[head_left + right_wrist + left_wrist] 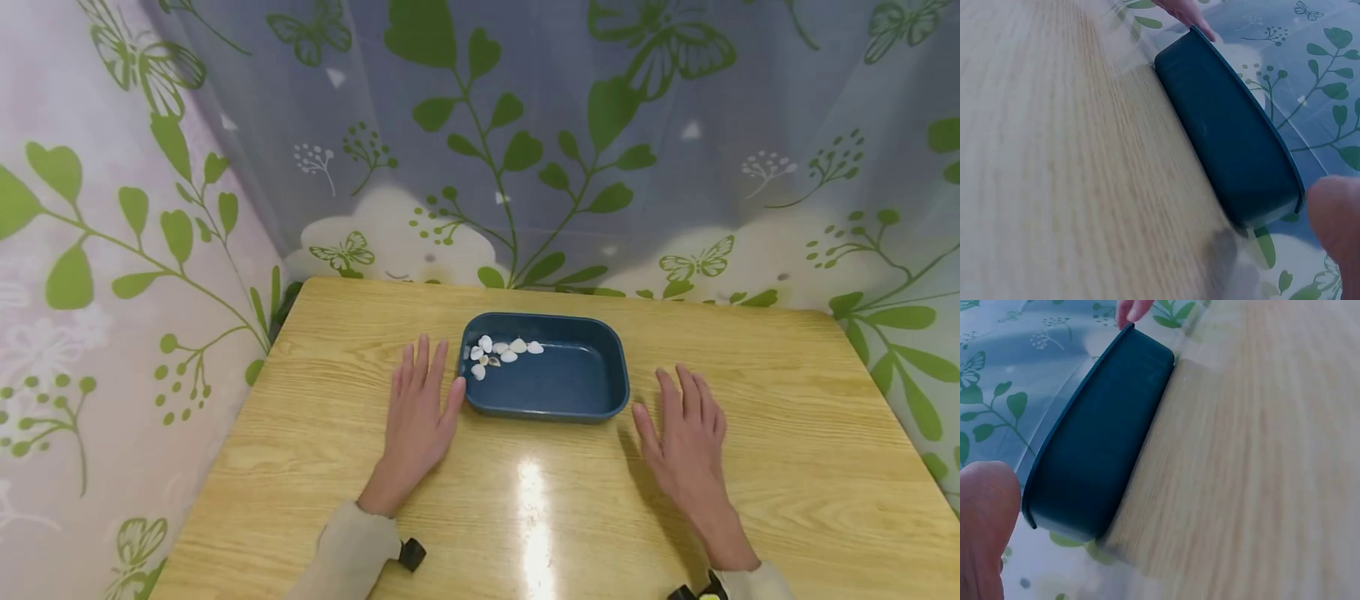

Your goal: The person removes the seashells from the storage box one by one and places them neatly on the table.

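The left hand (416,412) lies flat on the wooden counter (787,467), palm down, with its fingers straight and spread a little, holding nothing. Its thumb tip is at, and may just touch, the near left corner of a dark blue rectangular tray (600,398), which sits just to the right of this hand. In the left wrist view the outer wall of the tray (1100,450) fills the middle of the frame, with the thumb (985,525) close beside its near corner; the picture is too blurred to say for certain whether skin meets plastic.

The right hand (686,437) also rests flat on the counter, fingers extended and relaxed, gripping nothing. It lies just to the right of the tray's near right corner and slightly nearer the person, close to the wall but apart from it. The right wrist view shows the same tray (1229,137) from its other side, with a fingertip of the left hand showing beyond its far end.

Inside the tray, in the corner nearest the left hand's fingertips, lies a small cluster of white seashells (498,352); one among them looks brownish. The tray stands between the two hands, slightly ahead of them.

Behind the counter and to the left of the left hand hangs a curtain (525,125) printed with green leaves and butterflies.
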`<state>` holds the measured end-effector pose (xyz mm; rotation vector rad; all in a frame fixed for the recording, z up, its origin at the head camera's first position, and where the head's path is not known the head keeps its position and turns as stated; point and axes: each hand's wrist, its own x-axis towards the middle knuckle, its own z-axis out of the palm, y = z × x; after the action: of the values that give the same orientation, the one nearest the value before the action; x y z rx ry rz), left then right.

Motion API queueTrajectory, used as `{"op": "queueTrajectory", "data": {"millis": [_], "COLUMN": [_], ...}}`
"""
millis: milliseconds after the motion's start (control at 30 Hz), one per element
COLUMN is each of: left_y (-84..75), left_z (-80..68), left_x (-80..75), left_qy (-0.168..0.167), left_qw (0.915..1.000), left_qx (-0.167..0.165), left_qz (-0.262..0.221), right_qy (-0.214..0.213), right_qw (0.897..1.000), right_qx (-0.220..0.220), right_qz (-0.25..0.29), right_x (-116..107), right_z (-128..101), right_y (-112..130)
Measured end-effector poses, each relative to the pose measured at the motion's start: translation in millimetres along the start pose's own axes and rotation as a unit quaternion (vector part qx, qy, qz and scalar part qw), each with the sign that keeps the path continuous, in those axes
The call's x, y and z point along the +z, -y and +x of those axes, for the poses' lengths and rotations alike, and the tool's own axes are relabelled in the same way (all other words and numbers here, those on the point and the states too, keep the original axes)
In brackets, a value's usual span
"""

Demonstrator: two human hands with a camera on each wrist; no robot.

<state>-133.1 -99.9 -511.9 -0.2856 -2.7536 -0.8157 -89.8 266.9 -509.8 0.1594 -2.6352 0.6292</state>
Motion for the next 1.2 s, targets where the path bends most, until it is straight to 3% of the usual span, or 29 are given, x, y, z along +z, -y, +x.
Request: {"op": "queueTrajectory", "data": {"millis": [233, 367, 467, 667, 833, 1000, 1200], "left_y": [-7.4, -8.0, -6.1, 1.9, 7.0, 10.8, 13.3], "left_z": [13.5, 17.4, 18.9, 17.8, 18.5, 20.7, 22.8], "left_x": [9.0, 15.7, 19.9, 28.2, 34.2, 37.6, 38.4], "left_qy": [0.018, 0.027, 0.029, 0.033, 0.032, 0.035, 0.034], "left_qw": [0.9978, 0.9957, 0.993, 0.98, 0.9657, 0.9542, 0.9468], "left_qx": [0.005, 0.005, 0.011, 0.024, 0.023, 0.028, 0.04], "left_qz": [-0.064, -0.088, -0.114, -0.195, -0.257, -0.296, -0.318], "right_qy": [-0.076, -0.078, -0.037, 0.091, 0.171, 0.222, 0.274], "right_qw": [0.992, 0.986, 0.986, 0.986, 0.972, 0.958, 0.943], "right_qx": [-0.088, -0.14, -0.156, -0.143, -0.161, -0.182, -0.189], "right_qz": [0.043, 0.047, 0.042, 0.015, 0.015, 0.0, -0.025], "right_x": [9, 15, 18, 27, 42, 58, 73], "right_z": [19, 35, 48, 75, 94, 110, 126], "right_y": [17, 30, 40, 56, 66, 76, 84]}}
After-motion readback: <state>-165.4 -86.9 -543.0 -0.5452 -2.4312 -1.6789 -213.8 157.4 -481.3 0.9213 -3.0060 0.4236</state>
